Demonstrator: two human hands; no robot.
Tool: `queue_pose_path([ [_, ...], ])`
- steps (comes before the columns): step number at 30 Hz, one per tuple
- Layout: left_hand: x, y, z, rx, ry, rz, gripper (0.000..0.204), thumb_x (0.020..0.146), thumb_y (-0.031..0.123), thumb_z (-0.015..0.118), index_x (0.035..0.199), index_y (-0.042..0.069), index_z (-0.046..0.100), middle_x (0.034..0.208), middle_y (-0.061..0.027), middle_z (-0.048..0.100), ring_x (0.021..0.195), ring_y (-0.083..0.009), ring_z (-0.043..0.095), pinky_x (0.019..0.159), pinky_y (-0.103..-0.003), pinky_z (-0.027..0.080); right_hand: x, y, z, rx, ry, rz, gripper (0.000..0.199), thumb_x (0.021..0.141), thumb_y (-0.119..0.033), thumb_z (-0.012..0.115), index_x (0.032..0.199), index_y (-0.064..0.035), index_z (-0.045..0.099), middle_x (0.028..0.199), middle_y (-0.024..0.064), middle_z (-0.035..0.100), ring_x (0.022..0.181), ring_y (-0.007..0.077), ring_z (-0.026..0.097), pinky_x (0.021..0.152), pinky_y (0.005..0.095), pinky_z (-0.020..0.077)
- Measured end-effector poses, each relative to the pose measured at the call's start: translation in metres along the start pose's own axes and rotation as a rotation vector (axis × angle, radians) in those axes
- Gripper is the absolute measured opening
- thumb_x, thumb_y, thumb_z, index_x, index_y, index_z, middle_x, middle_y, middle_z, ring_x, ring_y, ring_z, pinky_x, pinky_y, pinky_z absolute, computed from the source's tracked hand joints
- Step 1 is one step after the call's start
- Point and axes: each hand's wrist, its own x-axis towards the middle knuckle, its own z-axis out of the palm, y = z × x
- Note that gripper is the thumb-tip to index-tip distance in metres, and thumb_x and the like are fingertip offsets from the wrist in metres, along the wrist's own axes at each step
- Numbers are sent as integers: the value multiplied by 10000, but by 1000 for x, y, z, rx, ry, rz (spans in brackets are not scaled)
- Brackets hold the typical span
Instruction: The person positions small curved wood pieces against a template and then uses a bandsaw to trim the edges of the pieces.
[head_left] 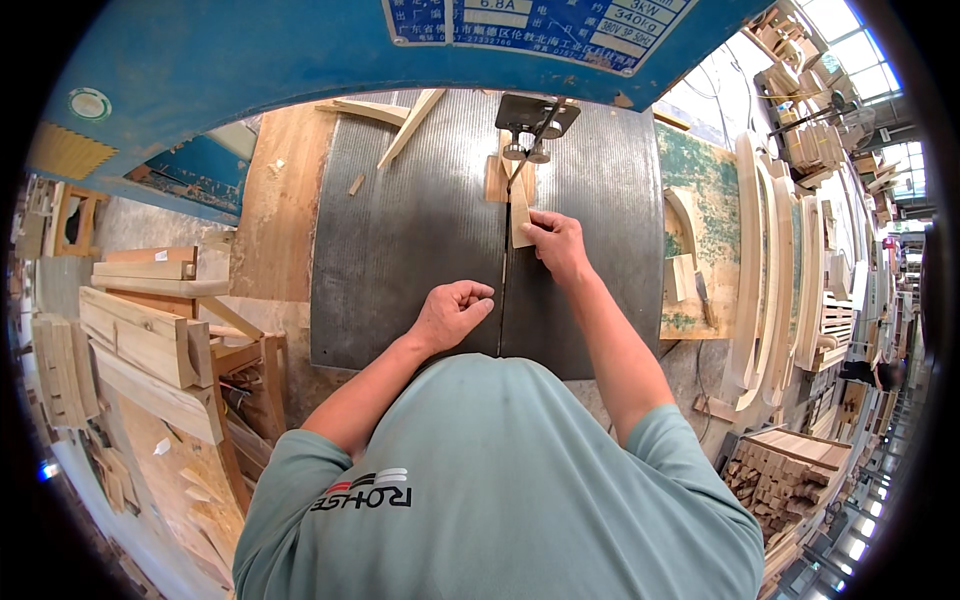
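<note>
My right hand [556, 243] pinches the near end of a narrow, pale wood piece [519, 222] between thumb and fingers. The piece lies along the right side of the thin band saw blade [510, 183], pointing away from me. Above its far end hangs the blade guide [537, 125] with its round rollers. My left hand [455, 315] is curled into a loose fist over the saw's grey metal table [410, 240], left of the dark slot, with nothing visible in it. A small wooden insert [495, 180] surrounds the blade area.
The blue saw frame [300, 60] arches over the far side. Offcuts [410, 125] and a small chip [356, 185] lie on the table's far left. Right stands a worn green board [700, 165] holding a curved wood piece [682, 220]. Stacked timber [140, 330] is at left.
</note>
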Motion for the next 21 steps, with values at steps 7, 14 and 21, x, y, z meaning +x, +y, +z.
queue_pose_path([
  [7, 1, -4, 0, -68, 36, 27, 256, 934, 164, 675, 1088, -39, 698, 754, 39, 638, 679, -27, 524, 628, -221, 448, 17, -16, 2, 4, 11, 43, 281, 907, -80, 690, 1171, 10, 728, 837, -18, 665, 621, 41, 473, 550, 213, 395],
  [14, 4, -6, 2, -63, 51, 103, 236, 942, 183, 661, 1042, -24, 717, 744, 18, 657, 675, -43, 557, 620, -235, 462, -36, 1, -25, 165, 40, 124, 333, 939, -135, 682, 1246, -6, 681, 917, -13, 683, 666, 41, 514, 587, 193, 410],
  [21, 11, 1, 5, -269, -81, -81, 266, 969, 200, 622, 1094, -8, 730, 872, -18, 718, 641, -52, 540, 596, -228, 462, -167, 15, -26, 377, -9, 220, 330, 928, -137, 711, 1224, 3, 672, 989, 7, 695, 758, 52, 551, 650, 210, 429],
])
